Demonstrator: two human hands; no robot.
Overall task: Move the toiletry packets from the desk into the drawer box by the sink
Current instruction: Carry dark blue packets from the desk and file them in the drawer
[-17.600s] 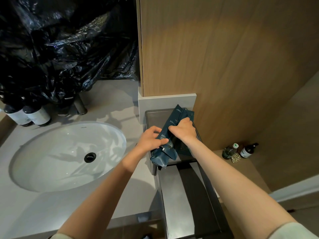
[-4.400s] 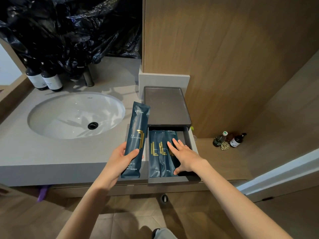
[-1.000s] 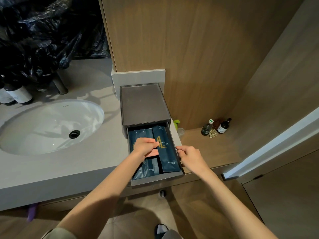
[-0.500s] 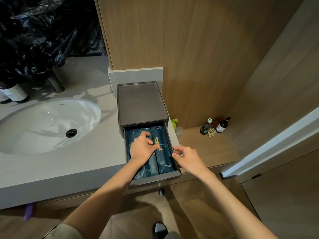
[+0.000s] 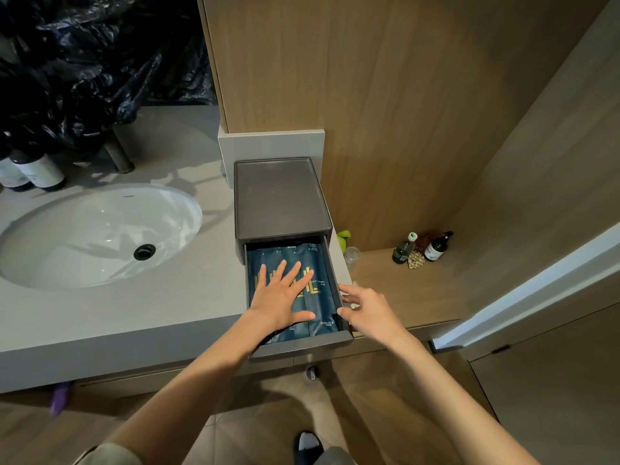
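**Drawer box by the sink: packets loaded, drawer pulled out**

The toiletry packets (image 5: 317,290) lie flat and side by side in the open drawer (image 5: 302,345) of the drawer box (image 5: 280,199), which stands on the counter (image 5: 134,317) just right of the sink (image 5: 94,233). Each packet's long axis runs front to back, one end at the drawer front and the other under the box. The packets are dark blue with gold marks. "DENTAL KIT" reads at the near end of the rightmost packet, "LUXURY" at its middle, and small "MODERN" print at the far ends. The left hand (image 5: 281,297) presses flat on the packets, grip released, fingers straight and spread. The right hand (image 5: 369,310) has loosely bent fingertips at the drawer's right wall; it cannot be told whether its grip pinches the wall.
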